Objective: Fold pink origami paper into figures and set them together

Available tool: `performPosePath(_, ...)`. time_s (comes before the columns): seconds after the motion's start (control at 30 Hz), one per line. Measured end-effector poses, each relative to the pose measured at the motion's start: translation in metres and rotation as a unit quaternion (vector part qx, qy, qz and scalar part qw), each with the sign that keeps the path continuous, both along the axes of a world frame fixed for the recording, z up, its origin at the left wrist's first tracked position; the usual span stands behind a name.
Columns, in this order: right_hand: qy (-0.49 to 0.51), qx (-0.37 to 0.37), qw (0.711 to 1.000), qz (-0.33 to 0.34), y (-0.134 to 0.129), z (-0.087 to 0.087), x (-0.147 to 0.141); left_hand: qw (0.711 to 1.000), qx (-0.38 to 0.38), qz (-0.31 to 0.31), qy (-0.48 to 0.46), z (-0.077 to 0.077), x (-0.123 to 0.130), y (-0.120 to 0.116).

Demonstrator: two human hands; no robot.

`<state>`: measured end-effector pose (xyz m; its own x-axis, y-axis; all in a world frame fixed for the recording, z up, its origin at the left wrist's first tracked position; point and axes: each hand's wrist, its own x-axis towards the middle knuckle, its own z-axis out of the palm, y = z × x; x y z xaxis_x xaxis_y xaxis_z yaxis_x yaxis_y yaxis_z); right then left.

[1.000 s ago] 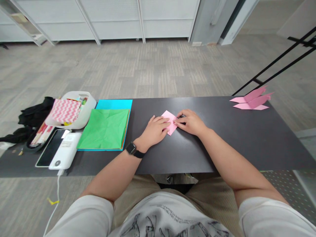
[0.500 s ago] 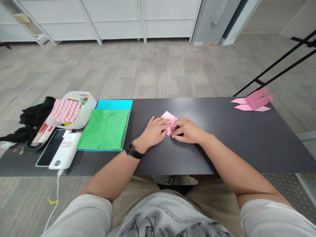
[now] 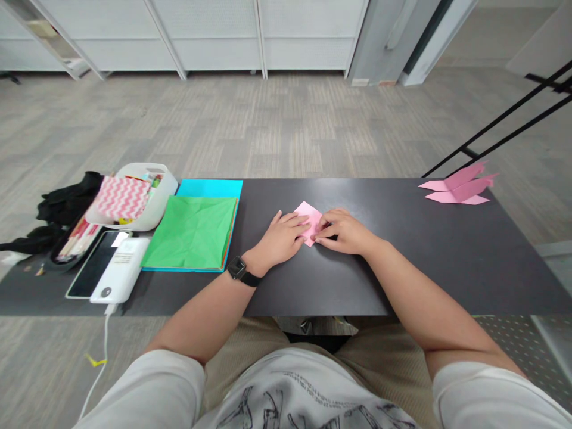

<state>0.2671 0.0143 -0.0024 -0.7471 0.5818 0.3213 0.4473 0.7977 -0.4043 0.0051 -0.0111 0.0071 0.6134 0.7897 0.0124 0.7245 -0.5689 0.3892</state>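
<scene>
A small folded square of pink origami paper [image 3: 307, 208] lies corner-up on the dark table, between my hands. My left hand [image 3: 283, 236] rests flat on its left side, fingers spread and pressing it down. At the paper's right edge, my right hand [image 3: 344, 232] has thumb and fingertips pinched together on the edge. Fingers cover much of the paper, so its lower folds are partly hidden. Two pink folded paper shapes [image 3: 465, 186] with pointed ends stand at the table's far right.
Left of my hands lies a stack of coloured paper with a crumpled green sheet [image 3: 190, 232] on top. Farther left are a white basket [image 3: 167, 190], a phone [image 3: 96, 268], a cabled white power bank [image 3: 120, 271] and a black cloth item [image 3: 67, 199]. The dark table [image 3: 429, 268] ends near my lap.
My right hand has shifted slightly up and right along the paper's right edge, showing more of its lower corner. My left hand stays flat on the paper. The view has moved slightly.
</scene>
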Motion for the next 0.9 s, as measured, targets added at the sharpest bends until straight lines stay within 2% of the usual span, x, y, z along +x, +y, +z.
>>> performPosePath(0.3, -0.005, 0.007, 0.998, -0.066, 0.014, -0.008, 0.012, 1.000, -0.005, -0.005, 0.004, 0.000, 0.000, -0.001)
performPosePath(0.57, -0.015, 0.026, 0.988, -0.152, 0.027, -0.013, 0.018, 1.000, -0.002, -0.005, -0.002, -0.001, 0.000, 0.000)
performPosePath(0.77, -0.036, 0.078, 0.977, -0.195, 0.029, -0.015, 0.013, 1.000, 0.000, -0.011, -0.001, 0.000, -0.001, 0.000)
performPosePath(0.9, -0.008, 0.094, 0.974, -0.207, 0.025, -0.015, 0.009, 1.000, 0.003, -0.012, -0.001, -0.002, -0.002, 0.000)
